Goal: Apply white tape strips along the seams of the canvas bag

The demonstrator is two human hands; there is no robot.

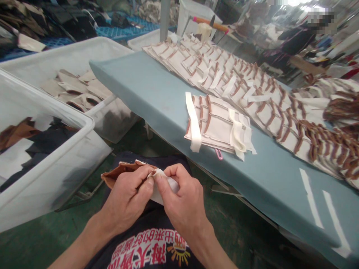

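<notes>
Both hands together, fingertips pinched: left hand [130, 194] and right hand [182, 194] hold a brown-and-white fabric piece [113, 175] between them, above the lap. Brown end sticks out left past the left hand; white part sits between and under the fingers. Fingers cover the pinched spot, can't tell the exact fold.

Around them, big to small:

Table [157, 93] with blue-green cover, ahead and right of hands, running diagonally. Its near edge lies between hands and everything on top. Hands are off it, not touching.

Near bin [66, 172], white plastic, left of hands: dark, brown and white pieces inside. Far bin [92, 50] beyond it, ahead-left, with beige pieces; the near bin's rim cuts across the view of it.

Rows of white pieces [224, 71] with brown edges, overlapping along the table's far side, well beyond the hands. They bunch tighter toward the right.

Co-worker [294, 41] in dark clothing, far off ahead-right, blurred.

Dark garment [146, 224] with pink-red lettering, right below the hands.

Small stack [218, 119] of similar white-brown pieces, ahead-right of the right hand, near table edge; pale strips [193, 121] lie across it.

Two loose white strips [311, 198] on the table, well right of the right hand.

Pink clip [218, 154] at the stack's near side, ahead-right of the right hand.
</notes>
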